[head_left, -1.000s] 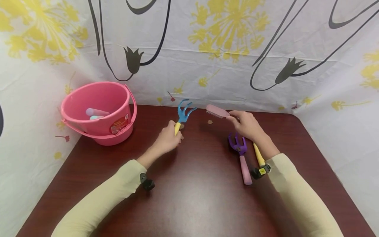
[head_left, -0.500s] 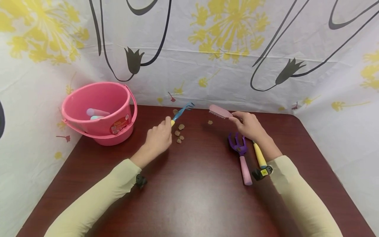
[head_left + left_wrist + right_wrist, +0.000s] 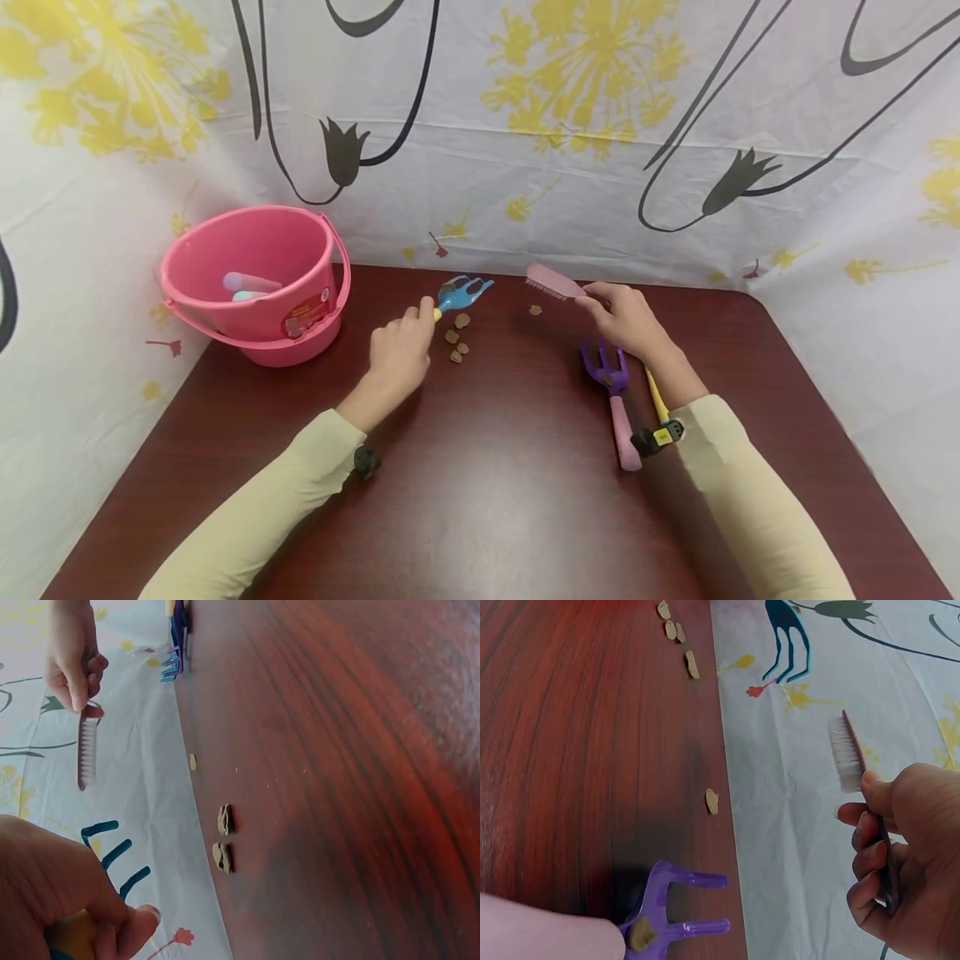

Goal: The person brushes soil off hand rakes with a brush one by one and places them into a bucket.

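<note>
My left hand (image 3: 401, 354) grips the yellow handle of a toy hand rake with blue tines (image 3: 462, 295), raised over the back of the table. A brown piece overlaps the rake's head in the head view. Several small brown flat pieces (image 3: 452, 337) lie on the wood just below the rake. My right hand (image 3: 626, 318) holds a pink brush (image 3: 555, 282) by its handle, its white bristles (image 3: 845, 757) facing down and clear of the table. Beneath the brush lies a single brown piece (image 3: 712, 802).
A purple rake with a pink handle (image 3: 622, 429) lies on the table (image 3: 495, 467), a brown piece on its head. Beside it a yellow handle (image 3: 657, 396) is partly hidden by my right forearm. At back left stands a pink bucket (image 3: 247, 237) with pastel handles inside. Patterned cloth hangs behind.
My left hand has drawn back left and turned the rake so its tines lie flatter, leaving more brown pieces in sight. The right hand and brush have barely moved.
</note>
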`<control>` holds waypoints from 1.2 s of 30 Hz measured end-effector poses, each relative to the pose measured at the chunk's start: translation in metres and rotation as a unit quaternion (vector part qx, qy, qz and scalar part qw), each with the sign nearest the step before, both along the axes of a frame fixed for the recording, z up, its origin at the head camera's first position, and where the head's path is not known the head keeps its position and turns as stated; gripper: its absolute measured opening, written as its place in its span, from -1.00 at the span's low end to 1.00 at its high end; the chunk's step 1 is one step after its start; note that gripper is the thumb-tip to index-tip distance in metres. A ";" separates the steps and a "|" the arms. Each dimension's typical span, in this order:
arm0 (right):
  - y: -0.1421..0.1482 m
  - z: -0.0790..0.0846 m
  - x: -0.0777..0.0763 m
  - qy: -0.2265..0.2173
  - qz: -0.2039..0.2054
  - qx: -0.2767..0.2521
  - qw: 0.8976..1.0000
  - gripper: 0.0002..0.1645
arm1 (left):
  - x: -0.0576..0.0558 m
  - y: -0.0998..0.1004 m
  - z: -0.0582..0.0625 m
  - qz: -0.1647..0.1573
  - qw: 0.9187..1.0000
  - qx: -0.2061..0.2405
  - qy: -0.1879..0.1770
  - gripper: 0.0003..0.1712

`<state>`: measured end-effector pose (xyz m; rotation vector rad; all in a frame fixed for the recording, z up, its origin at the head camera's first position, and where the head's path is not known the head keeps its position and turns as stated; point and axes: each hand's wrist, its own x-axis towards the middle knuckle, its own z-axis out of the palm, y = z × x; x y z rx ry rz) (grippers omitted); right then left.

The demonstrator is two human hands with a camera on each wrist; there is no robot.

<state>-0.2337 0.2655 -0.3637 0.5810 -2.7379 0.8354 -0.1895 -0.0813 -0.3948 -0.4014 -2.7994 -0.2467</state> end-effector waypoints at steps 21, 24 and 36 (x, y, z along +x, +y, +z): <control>-0.030 -0.002 -0.001 -0.045 0.023 -0.010 0.999 -0.59 | 0.006 0.002 -0.009 0.029 0.999 -0.002 -0.033 -0.40; -0.031 -0.003 0.000 -0.050 0.029 -0.012 0.998 -0.62 | 0.006 0.003 -0.008 0.029 0.999 -0.001 -0.025 -0.42; -0.041 0.000 0.001 -0.051 0.054 -0.019 0.997 -0.70 | 0.008 0.006 -0.005 0.030 0.999 0.000 -0.023 -0.48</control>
